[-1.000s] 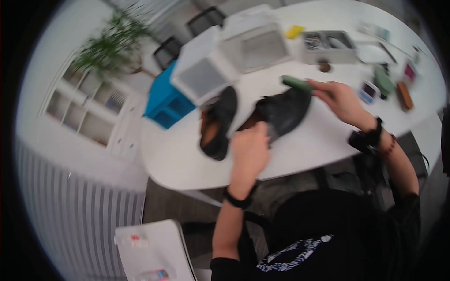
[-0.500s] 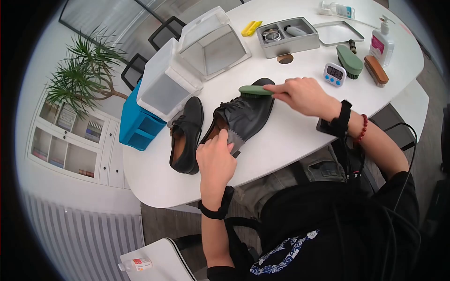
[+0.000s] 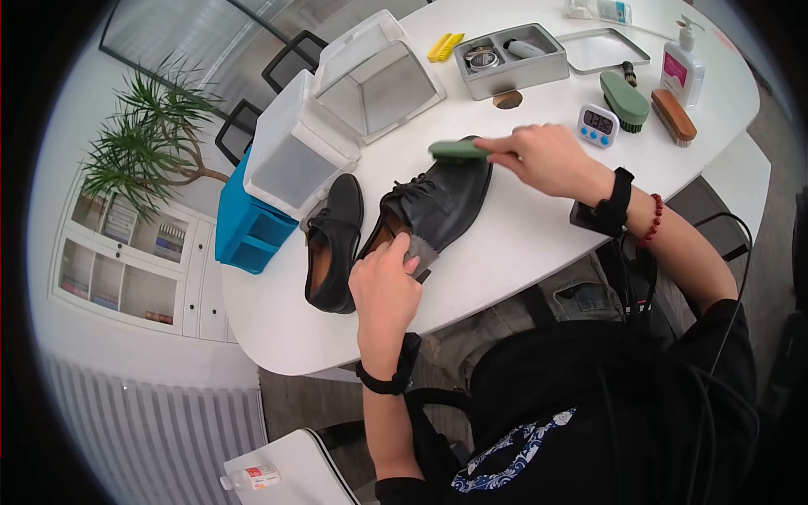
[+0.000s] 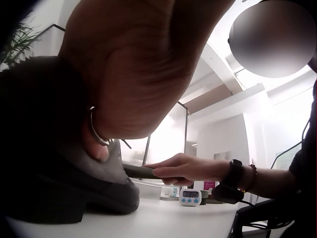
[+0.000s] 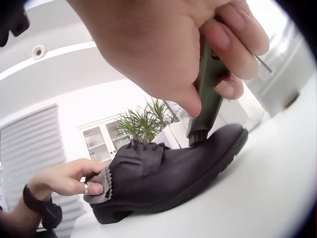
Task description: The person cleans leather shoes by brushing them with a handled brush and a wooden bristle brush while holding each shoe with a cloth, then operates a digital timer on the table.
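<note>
In the head view, a black lace-up shoe (image 3: 459, 202) lies on the white table, its toe pointing away and to the right. My left hand (image 3: 387, 282) grips its heel end, fingers inside the opening and thumb outside. Under that thumb is a grey cloth (image 5: 100, 191) with a zigzag edge, pressed against the shoe's side. My right hand (image 3: 547, 160) holds a green-backed shoe brush (image 3: 459, 151) by one end. Dark bristles (image 5: 198, 139) meet the toe leather in the right wrist view. The other black shoe (image 3: 343, 206) stands just left.
Clear-fronted white boxes (image 3: 379, 88) and a blue holder (image 3: 252, 223) stand behind the shoes. To the right are a timer (image 3: 598, 126), a second green brush (image 3: 624, 101), a wooden brush (image 3: 673, 118) and a pump bottle (image 3: 682, 71). A metal tin (image 3: 513, 76) sits farther back.
The head view has steadied from blur and shifted. Since half a second ago the brush has slid slightly toward the toe's far edge. The left hand keeps its hold on the shoe.
</note>
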`<state>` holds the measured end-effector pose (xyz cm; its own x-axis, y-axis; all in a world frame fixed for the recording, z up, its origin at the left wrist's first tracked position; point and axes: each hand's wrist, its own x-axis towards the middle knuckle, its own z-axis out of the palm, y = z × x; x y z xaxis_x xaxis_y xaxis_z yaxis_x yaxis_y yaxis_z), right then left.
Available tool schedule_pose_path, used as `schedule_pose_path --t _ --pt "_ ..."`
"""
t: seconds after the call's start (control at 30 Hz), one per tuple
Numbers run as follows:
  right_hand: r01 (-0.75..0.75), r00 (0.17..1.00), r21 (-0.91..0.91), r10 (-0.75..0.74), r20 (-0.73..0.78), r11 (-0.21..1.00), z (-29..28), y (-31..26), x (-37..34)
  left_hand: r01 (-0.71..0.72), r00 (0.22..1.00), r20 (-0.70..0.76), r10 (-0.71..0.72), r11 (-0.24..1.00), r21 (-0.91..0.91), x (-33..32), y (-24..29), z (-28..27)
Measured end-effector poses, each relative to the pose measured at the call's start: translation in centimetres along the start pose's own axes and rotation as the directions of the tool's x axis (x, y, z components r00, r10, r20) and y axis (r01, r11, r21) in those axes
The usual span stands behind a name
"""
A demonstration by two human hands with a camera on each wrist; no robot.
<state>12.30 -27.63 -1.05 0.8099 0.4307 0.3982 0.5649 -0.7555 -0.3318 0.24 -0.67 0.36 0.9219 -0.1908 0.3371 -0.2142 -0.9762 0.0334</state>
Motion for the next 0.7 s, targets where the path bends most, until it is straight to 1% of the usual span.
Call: schedule_pose_path --t 0.03,0.07,0.1,0.13,0.17,0.2,0.23,0.27,0.3,0.33,0.37,0.4,0.43,0.5,0.53,0.57,0.6,0.63,0.67,0.7 --pt "0.001 0.996 -0.032 -0.004 -0.094 0.999 -0.2 0.2 0.1 0.005 1.000 -0.005 -0.005 1.000 -0.002 -0.1 0.4 -0.2" --pt "0.010 0.996 -0.035 -0.013 -0.093 0.999 -0.6 0.4 0.3 0.019 1.000 -0.002 -0.019 0.999 0.046 -0.3 1.1 -0.2" --pt "-0.001 0.992 -0.003 0.001 -0.124 1.000 -1.1 0.5 0.6 0.033 0.999 0.002 -0.033 0.995 0.096 -0.5 1.7 -0.2" --pt "-0.013 0.988 0.033 0.018 -0.156 0.999 -1.5 0.4 0.7 0.037 0.999 0.001 -0.038 0.994 0.099 -0.7 2.3 -0.1" --pt "-0.039 0.993 0.150 0.055 -0.104 0.988 -2.2 0.0 0.7 0.065 0.998 0.010 -0.067 0.984 0.164 -1.0 3.0 0.1" --pt "-0.032 0.994 0.152 0.048 -0.102 0.988 -2.8 -0.7 0.6 0.093 0.995 0.019 -0.100 0.969 0.229 -1.2 3.7 0.4" --pt "-0.040 0.997 0.199 0.053 -0.063 0.979 -3.4 -1.4 0.5 0.081 0.995 0.031 -0.091 0.969 0.232 -1.5 4.5 0.6" --pt "-0.048 0.998 0.244 0.056 -0.023 0.968 -3.7 -2.1 0.3 0.054 0.997 0.038 -0.067 0.961 0.271 -1.7 5.4 0.8" --pt "-0.040 0.999 0.245 0.046 -0.017 0.969 -3.9 -2.7 0.1 0.012 0.996 0.078 -0.038 0.952 0.306 -2.1 6.1 1.4" --pt "0.003 1.000 0.227 0.002 -0.025 0.974 -3.9 -3.2 -0.1 -0.032 0.993 0.120 -0.010 0.941 0.338 -2.5 6.9 2.2" --pt "0.047 0.999 0.209 -0.041 -0.033 0.977 -4.0 -3.8 -0.5 -0.046 0.991 0.135 -0.018 0.889 0.455 -2.9 8.0 3.7" --pt "0.055 0.998 0.210 -0.051 -0.027 0.976 -4.2 -4.4 -0.8 -0.062 0.988 0.149 -0.028 0.823 0.564 -3.3 9.0 5.2" --pt "0.105 0.994 0.208 -0.098 -0.042 0.973 -4.5 -5.0 -1.1 -0.089 0.991 0.132 0.003 0.755 0.650 -3.6 9.5 6.0" --pt "0.223 0.974 0.205 -0.206 -0.099 0.953 -5.0 -6.2 -1.9 -0.077 0.994 0.112 0.007 0.766 0.638 -3.5 9.2 6.3" --pt "0.229 0.973 0.208 -0.213 -0.093 0.951 -5.4 -6.9 -2.4 -0.074 0.996 0.092 0.021 0.778 0.624 -3.4 9.0 6.4" --pt "0.238 0.971 0.181 -0.231 -0.062 0.954 -5.8 -7.6 -2.8 -0.047 0.999 0.048 0.022 0.778 0.627 -3.3 8.7 6.3" --pt "0.248 0.969 0.153 -0.246 -0.031 0.957 -6.0 -8.2 -3.3 -0.040 0.999 0.046 0.015 0.781 0.624 -3.2 8.4 6.3" --pt "0.289 0.957 0.142 -0.288 -0.030 0.947 -5.8 -8.5 -3.9 -0.052 0.999 0.044 0.032 0.770 0.636 -3.0 8.1 6.3" --pt "0.290 0.957 0.135 -0.289 -0.023 0.948 -5.7 -8.8 -4.2 -0.066 0.998 0.041 0.052 0.760 0.646 -3.0 8.0 6.4" --pt "0.314 0.948 0.102 -0.317 0.019 0.944 -5.7 -9.1 -4.5 -0.067 0.998 0.046 0.048 0.753 0.655 -3.0 8.1 6.3"
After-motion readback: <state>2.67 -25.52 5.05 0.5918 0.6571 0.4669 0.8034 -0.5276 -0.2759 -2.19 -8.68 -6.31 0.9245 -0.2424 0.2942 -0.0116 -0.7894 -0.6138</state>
